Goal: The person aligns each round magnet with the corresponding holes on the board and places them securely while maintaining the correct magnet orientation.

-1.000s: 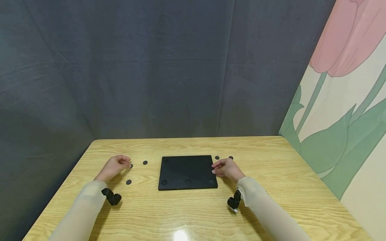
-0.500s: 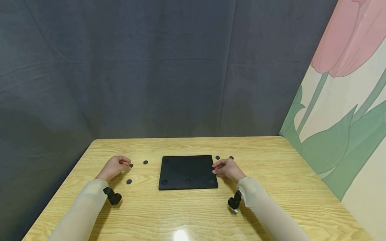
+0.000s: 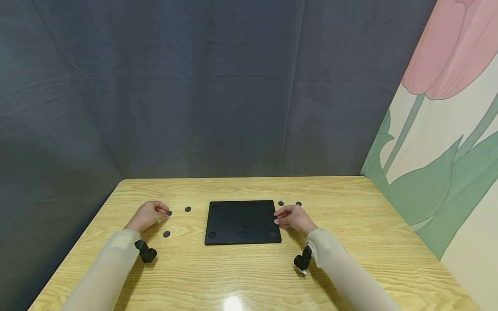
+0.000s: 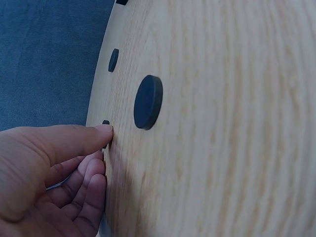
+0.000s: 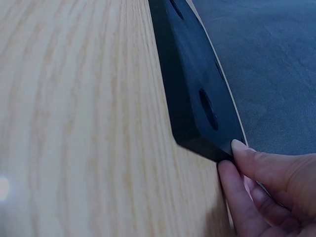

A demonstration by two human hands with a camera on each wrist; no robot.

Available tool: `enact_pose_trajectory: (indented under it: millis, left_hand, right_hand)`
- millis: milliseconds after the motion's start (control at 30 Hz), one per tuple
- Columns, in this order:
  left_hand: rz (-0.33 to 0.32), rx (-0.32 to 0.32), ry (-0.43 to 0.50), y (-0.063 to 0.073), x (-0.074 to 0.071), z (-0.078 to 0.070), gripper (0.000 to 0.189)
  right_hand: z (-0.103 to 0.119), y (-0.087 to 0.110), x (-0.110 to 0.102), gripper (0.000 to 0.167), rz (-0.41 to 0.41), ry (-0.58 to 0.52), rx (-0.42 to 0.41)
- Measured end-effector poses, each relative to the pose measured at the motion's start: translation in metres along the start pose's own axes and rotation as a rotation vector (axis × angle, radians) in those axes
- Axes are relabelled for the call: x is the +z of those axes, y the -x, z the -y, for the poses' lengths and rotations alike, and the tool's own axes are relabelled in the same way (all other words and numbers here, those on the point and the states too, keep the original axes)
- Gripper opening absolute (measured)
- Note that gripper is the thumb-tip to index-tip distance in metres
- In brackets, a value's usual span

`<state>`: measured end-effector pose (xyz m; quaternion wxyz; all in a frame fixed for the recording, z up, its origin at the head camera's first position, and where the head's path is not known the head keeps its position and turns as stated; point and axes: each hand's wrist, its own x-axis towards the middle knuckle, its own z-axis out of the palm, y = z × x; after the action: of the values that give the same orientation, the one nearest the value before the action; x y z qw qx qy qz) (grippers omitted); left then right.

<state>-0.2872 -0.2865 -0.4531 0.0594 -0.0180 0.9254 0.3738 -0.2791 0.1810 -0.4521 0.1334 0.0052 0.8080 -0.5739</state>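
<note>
A flat black board (image 3: 241, 220) with round recesses lies mid-table. My right hand (image 3: 292, 217) is at its right edge; in the right wrist view the thumb is on the top face of the board (image 5: 197, 74) and the index finger presses its side, pinching the edge. To the left, my left hand (image 3: 149, 214) is bent loosely beside a small black disc (image 3: 169, 213), thumb and fingers apart. In the left wrist view the thumb tip of the left hand (image 4: 59, 168) overlaps that disc, hiding its middle. Another black disc (image 4: 148, 102) lies nearer to this camera.
Two more discs (image 3: 281, 203) lie behind the right hand, and one (image 3: 188, 209) sits between the left hand and the board. A dark curtain (image 3: 202, 95) hangs behind the wooden table (image 3: 249, 276). The painted wall (image 3: 447, 172) is at right.
The disc at the left hand looks slightly tilted at the fingertips one second ago and lies flat now. The right hand and the board stay in place.
</note>
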Motion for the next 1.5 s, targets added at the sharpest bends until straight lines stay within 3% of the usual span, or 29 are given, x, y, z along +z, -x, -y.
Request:
enact_pose_trajectory:
  millis: [1500]
  left_hand:
    - [-0.025,0.0,-0.049,0.001,-0.0029,-0.0065,0.018]
  right_hand:
    - [0.0014,0.0002,0.0009,0.023,-0.01,-0.015,0.018]
